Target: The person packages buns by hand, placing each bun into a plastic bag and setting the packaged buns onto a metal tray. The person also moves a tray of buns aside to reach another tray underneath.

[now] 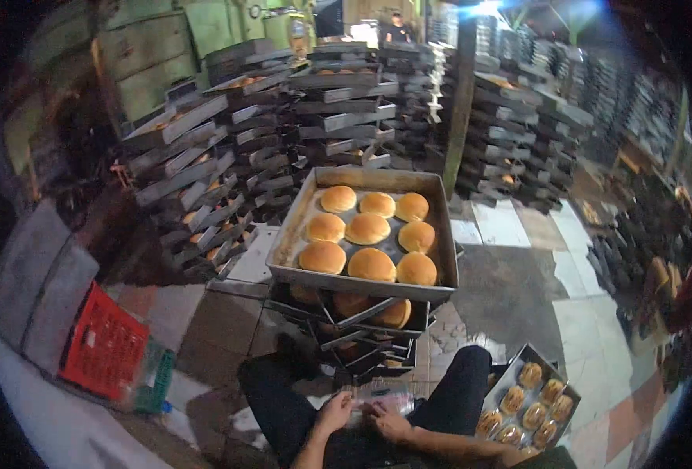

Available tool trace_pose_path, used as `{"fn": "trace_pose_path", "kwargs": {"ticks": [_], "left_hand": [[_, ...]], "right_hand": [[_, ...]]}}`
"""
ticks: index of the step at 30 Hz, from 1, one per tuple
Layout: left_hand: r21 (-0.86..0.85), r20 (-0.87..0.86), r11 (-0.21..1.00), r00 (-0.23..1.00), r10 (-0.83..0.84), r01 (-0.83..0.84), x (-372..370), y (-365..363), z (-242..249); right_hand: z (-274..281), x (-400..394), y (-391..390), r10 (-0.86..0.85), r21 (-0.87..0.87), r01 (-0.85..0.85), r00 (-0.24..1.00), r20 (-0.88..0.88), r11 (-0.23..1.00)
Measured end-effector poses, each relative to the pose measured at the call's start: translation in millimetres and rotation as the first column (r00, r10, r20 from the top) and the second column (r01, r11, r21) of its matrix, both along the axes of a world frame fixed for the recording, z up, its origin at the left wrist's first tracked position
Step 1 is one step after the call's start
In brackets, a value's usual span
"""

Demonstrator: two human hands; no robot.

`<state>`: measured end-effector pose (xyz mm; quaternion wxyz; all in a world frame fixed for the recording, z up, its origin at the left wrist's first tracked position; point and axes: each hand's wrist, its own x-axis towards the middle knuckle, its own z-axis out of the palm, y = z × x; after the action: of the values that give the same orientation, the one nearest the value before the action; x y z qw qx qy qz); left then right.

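Observation:
My left hand (334, 413) is low over my lap, its fingers pinched at the edge of a clear plastic bag (393, 397) with pinkish print. Close beside it, my right hand (390, 426) has its fingers curled at the near side of the same bag. Just beyond my knees stands a stack of metal trays; the top tray (299, 275) carries several round golden buns (367, 229). To the right of my leg, another tray (562, 377) on the floor holds several buns with brown streaked topping (534, 416).
Tall crisscrossed stacks of metal trays (346, 123) fill the background, with more trays (502, 133) right of a post (461, 102). A red plastic crate (105, 345) and a green one (154, 375) sit at left. A person (397, 30) is far back.

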<state>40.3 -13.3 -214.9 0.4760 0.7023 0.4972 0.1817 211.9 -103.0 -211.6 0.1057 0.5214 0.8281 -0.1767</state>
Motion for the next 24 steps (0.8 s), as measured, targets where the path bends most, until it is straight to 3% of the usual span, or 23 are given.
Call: {"fn": "trace_pose_path", "kwargs": {"ticks": [1,2,4,5,6,7,8,9,10,11,12,13,14,15,16,17,18,19,20,21,22,23,24], "left_hand": [[0.030,0.014,0.999,1.000,-0.018,0.017,3.6,-2.0,-2.3],[0.023,0.029,1.000,1.000,-0.005,0.004,4.1,-6.2,-0.5],[0.205,-0.096,0.977,0.995,-0.038,0.057,1.7,-2.0,7.4],[0.211,-0.089,0.976,0.996,-0.026,0.045,0.7,0.5,16.8],[0.030,0.064,0.998,0.997,0.044,-0.046,0.4,-0.4,28.9],[-0.167,0.200,0.981,0.970,0.136,-0.103,1.7,-3.6,39.6],[-0.176,0.205,0.979,0.969,0.138,-0.102,4.5,-7.1,50.4],[-0.212,0.314,0.969,0.930,0.190,-0.126,8.1,-9.6,61.5],[-0.249,0.418,0.957,0.875,0.244,-0.148,10.9,-11.3,66.5],[-0.269,0.539,0.962,0.820,0.194,-0.051,8.7,-10.2,42.7],[-0.266,0.540,0.962,0.817,0.201,-0.061,-1.5,-11.8,37.7],[-0.330,0.560,0.926,0.828,0.036,0.183,-10.0,-9.2,35.4],[-0.381,0.592,0.826,0.796,-0.127,0.415,-12.8,-6.1,35.3],[-0.272,0.464,0.889,0.859,-0.214,0.368,-17.2,-9.9,83.4],[-0.273,0.467,0.888,0.858,-0.215,0.371,-17.3,-13.4,123.0],[-0.374,0.665,0.858,0.746,-0.017,0.352,-15.5,-16.1,156.5],[-0.470,0.789,0.807,0.580,0.204,0.356,-12.7,-15.7,169.9],[-0.559,0.768,0.771,0.541,0.343,0.305,-7.1,-12.8,166.1],[-0.564,0.768,0.767,0.534,0.353,0.305,-3.8,-7.3,158.7],[-0.625,0.719,0.742,0.549,0.426,0.242,-1.6,-0.5,150.3],[-0.684,0.662,0.707,0.561,0.498,0.179,0.9,3.2,143.3],[-0.610,0.605,0.792,0.650,0.461,0.005,7.4,6.2,159.0],[-0.631,0.593,0.776,0.648,0.478,0.006,9.8,12.5,167.5]], "right_hand": [[14.5,-0.3,-5.5,-0.074,0.092,0.091,0.982,-0.174,0.992],[16.6,-1.3,-9.8,-0.062,0.086,0.077,0.985,-0.159,0.993],[19.6,-4.6,-9.2,0.095,0.415,-0.020,0.982,-0.161,0.910],[47.5,-6.8,-10.4,0.087,0.447,-0.059,0.995,-0.042,0.893],[45.6,-7.0,-6.1,0.096,0.448,-0.070,0.995,-0.035,0.891],[39.0,-6.5,-1.4,-0.173,0.208,0.244,0.935,-0.311,0.947],[31.3,-4.4,1.3,-0.471,-0.113,0.481,0.739,-0.481,0.869],[23.8,2.2,9.8,-0.527,-0.151,0.518,0.730,-0.435,0.842],[37.5,5.0,13.5,-0.526,-0.151,0.516,0.735,-0.428,0.843],[51.9,7.7,19.6,-0.483,-0.225,0.428,0.763,-0.429,0.875],[75.3,6.8,29.5,-0.435,-0.295,0.331,0.787,-0.437,0.896],[120.4,11.9,33.0,-0.178,0.003,0.237,0.736,-0.653,0.971],[169.8,18.3,35.1,-0.312,-0.125,0.314,0.667,-0.676,0.941],[204.6,27.3,39.8,-0.449,-0.256,0.386,0.580,-0.680,0.886],[215.9,44.6,45.2,-0.313,-0.140,0.336,0.544,-0.779,0.932],[251.4,43.6,45.7,-0.374,-0.100,0.449,0.577,-0.727,0.888],[244.1,48.6,51.1,-0.458,-0.242,0.514,0.349,-0.817,0.823],[242.3,49.1,53.4,-0.473,-0.251,0.562,0.292,-0.831,0.788],[249.7,45.0,59.0,-0.485,-0.262,0.606,0.236,-0.842,0.751],[248.6,48.9,67.2,-0.494,-0.269,0.605,0.240,-0.836,0.750],[246.0,56.9,75.1,-0.441,-0.122,0.605,0.413,-0.797,0.787],[245.1,62.2,82.7,-0.384,0.021,0.575,0.573,-0.724,0.818],[247.0,63.9,88.7,-0.297,0.206,0.547,0.689,-0.661,0.811]]}}
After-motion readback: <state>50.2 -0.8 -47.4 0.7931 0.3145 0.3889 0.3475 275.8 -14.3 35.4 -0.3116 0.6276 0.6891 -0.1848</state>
